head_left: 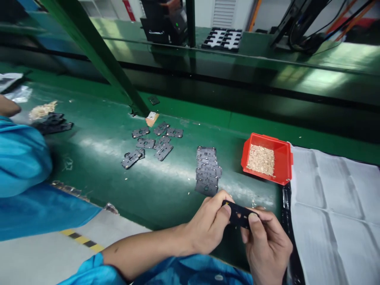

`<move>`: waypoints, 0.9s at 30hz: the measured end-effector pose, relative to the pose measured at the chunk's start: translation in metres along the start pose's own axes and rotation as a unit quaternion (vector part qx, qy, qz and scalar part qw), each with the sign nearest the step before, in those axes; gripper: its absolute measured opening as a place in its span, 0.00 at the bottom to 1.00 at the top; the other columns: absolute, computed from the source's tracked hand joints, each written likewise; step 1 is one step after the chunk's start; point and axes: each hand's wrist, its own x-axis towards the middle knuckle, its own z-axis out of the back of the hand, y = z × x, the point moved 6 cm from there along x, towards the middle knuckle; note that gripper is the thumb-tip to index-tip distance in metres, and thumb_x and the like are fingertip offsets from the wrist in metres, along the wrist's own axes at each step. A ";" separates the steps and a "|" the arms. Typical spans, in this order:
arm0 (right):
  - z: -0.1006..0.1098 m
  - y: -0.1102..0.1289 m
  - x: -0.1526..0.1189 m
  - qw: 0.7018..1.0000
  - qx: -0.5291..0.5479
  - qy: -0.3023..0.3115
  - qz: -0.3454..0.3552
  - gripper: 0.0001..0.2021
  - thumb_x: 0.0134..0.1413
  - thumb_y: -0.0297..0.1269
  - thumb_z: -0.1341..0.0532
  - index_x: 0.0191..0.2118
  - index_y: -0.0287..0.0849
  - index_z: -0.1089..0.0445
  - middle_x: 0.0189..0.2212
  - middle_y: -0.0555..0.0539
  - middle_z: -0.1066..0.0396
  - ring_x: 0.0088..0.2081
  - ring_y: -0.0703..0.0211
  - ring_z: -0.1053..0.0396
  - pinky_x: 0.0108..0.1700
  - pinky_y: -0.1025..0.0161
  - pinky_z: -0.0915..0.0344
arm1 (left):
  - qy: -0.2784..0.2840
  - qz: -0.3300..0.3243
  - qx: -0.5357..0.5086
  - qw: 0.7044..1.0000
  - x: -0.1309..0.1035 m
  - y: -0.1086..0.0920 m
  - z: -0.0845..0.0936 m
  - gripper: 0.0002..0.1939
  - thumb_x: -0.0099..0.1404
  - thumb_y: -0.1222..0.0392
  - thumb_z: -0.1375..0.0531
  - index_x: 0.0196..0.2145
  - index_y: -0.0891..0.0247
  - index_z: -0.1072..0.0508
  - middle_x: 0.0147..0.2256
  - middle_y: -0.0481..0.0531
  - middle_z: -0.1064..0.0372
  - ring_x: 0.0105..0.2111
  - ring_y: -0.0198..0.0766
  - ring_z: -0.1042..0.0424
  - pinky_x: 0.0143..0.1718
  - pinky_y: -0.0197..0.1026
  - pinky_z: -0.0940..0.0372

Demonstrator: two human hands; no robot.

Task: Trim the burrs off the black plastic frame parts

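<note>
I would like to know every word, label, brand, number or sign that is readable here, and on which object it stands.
No word, brand or number is readable.
Black plastic plate in left hand and right hand: yellow mark, too small to read.
Red panel at the back: too blurred to read.
Yellow-and-black striped floor marking: no words visible.

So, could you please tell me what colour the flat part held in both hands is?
Mostly black; the flat part shows best in the head view.
</note>
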 end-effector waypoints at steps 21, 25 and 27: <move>-0.004 0.005 -0.012 0.996 -0.079 -0.018 0.044 0.08 0.66 0.40 0.30 0.38 0.41 0.22 0.26 0.51 0.26 0.17 0.66 0.35 0.21 0.67 0.35 | -0.026 0.002 -0.055 0.998 -0.004 0.012 0.000 0.19 0.82 0.49 0.53 0.34 0.60 0.38 0.22 0.41 0.46 0.22 0.33 0.43 0.28 0.37 0.46; -0.009 0.024 -0.021 0.975 -0.157 -0.006 0.158 0.06 0.65 0.31 0.31 0.45 0.46 0.18 0.32 0.48 0.22 0.26 0.59 0.26 0.27 0.62 0.30 | -0.042 0.072 -0.113 0.990 -0.002 0.018 0.000 0.16 0.76 0.55 0.50 0.29 0.59 0.40 0.22 0.41 0.49 0.22 0.32 0.46 0.26 0.36 0.47; -0.010 0.028 -0.021 0.967 -0.179 0.011 0.180 0.08 0.65 0.31 0.31 0.47 0.47 0.18 0.32 0.47 0.21 0.28 0.56 0.25 0.29 0.60 0.29 | -0.052 0.125 -0.154 0.979 -0.003 0.023 -0.001 0.15 0.73 0.57 0.50 0.27 0.60 0.39 0.23 0.42 0.46 0.23 0.32 0.46 0.25 0.35 0.47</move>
